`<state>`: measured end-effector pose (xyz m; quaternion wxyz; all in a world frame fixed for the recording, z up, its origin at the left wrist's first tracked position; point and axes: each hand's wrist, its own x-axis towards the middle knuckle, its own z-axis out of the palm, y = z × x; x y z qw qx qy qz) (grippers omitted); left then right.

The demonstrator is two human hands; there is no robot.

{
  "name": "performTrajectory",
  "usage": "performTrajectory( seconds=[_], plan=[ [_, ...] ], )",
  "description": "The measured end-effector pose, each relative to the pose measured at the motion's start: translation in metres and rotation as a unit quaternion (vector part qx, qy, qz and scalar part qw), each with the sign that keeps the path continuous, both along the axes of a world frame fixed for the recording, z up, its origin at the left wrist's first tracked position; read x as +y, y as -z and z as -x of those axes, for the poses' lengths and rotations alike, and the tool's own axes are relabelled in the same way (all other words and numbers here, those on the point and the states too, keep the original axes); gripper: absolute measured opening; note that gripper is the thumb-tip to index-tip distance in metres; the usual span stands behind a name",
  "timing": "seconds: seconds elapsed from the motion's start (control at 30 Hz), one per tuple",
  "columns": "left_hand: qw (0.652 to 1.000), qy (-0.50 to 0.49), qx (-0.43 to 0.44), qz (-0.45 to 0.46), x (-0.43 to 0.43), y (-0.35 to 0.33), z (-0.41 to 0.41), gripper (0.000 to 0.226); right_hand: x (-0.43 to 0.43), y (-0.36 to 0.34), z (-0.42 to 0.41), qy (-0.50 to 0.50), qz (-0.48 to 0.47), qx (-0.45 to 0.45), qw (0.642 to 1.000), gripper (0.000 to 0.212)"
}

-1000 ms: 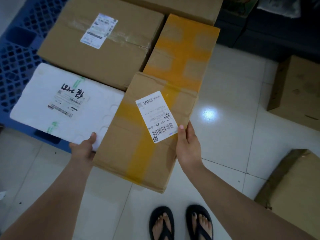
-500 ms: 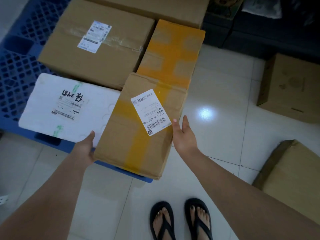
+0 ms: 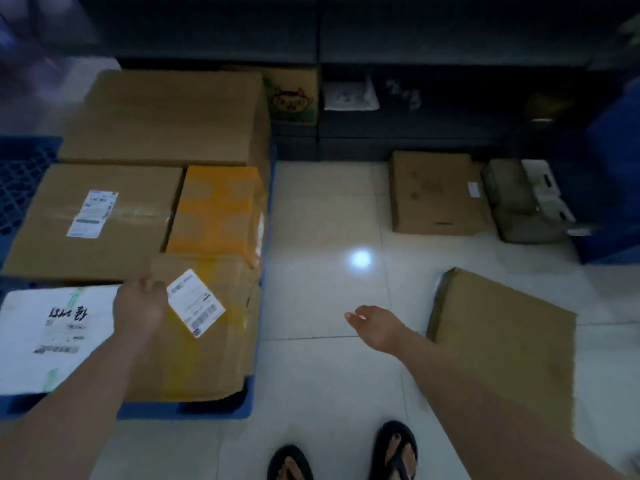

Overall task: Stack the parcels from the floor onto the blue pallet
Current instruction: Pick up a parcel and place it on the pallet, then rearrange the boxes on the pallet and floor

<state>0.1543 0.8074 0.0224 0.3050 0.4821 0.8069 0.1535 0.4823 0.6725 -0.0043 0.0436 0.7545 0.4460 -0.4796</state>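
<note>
On the front right corner of the blue pallet (image 3: 183, 410): the taped parcel (image 3: 207, 358) with its white label (image 3: 195, 301), lying flat, just beside the white foam parcel (image 3: 52, 334) on the left and close against the orange-taped box (image 3: 216, 209) behind. Above the near-left part of it, the left hand (image 3: 140, 306), fingers curled; too blurred to say whether gripping the cardboard or only resting there. Well apart, over the floor tiles (image 3: 322, 209), the right hand (image 3: 377, 323), fingers loose and a little spread, holding nothing.

Probably the end of the placing and the start of the next fetch. To finish well, press down once with the left palm and feel for any rocking. Push the parcel tight against both neighbours, to close every gap and to keep all corners inside the blue rim. Only then lift the hand away.

For the next one, choose the flat brown parcel (image 3: 502, 341) on the floor, nearest to the right hand. Wide and thin, so likely to bend: grasp at two opposite edges with both hands, bend the knees, carry level. Leave the square brown box (image 3: 434, 192) and the greyish box (image 3: 519, 202) farther back for later.
</note>
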Motion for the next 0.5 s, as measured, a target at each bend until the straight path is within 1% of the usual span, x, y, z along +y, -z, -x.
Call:
performTrajectory(
  seconds=[0.07,0.1,0.2,0.27,0.37,0.5],
  plan=[
    [0.997,0.065,0.024,-0.028,-0.001,-0.015,-0.056,0.033,-0.023,-0.009,-0.045,0.040,0.009,-0.001,0.999,0.056],
    [0.994,0.097,0.019,-0.042,-0.004,-0.020,-0.085,0.033,-0.038,-0.012,-0.068,0.059,0.015,-0.006,0.998,0.056],
    [0.981,0.182,-0.030,-0.056,-0.021,-0.021,-0.171,0.030,-0.084,-0.016,-0.139,0.112,0.041,-0.013,0.993,0.056],
    [0.974,0.222,-0.034,-0.027,-0.036,-0.011,-0.226,0.028,-0.116,-0.016,-0.186,0.143,0.071,-0.015,0.987,0.055],
    [0.960,0.276,-0.029,0.045,-0.059,0.007,-0.309,0.024,-0.160,-0.013,-0.253,0.174,0.097,-0.039,0.979,0.055],
    [0.934,0.338,-0.046,0.112,-0.092,0.031,-0.409,0.019,-0.206,-0.005,-0.320,0.264,0.070,-0.061,0.960,0.049]
  ],
)
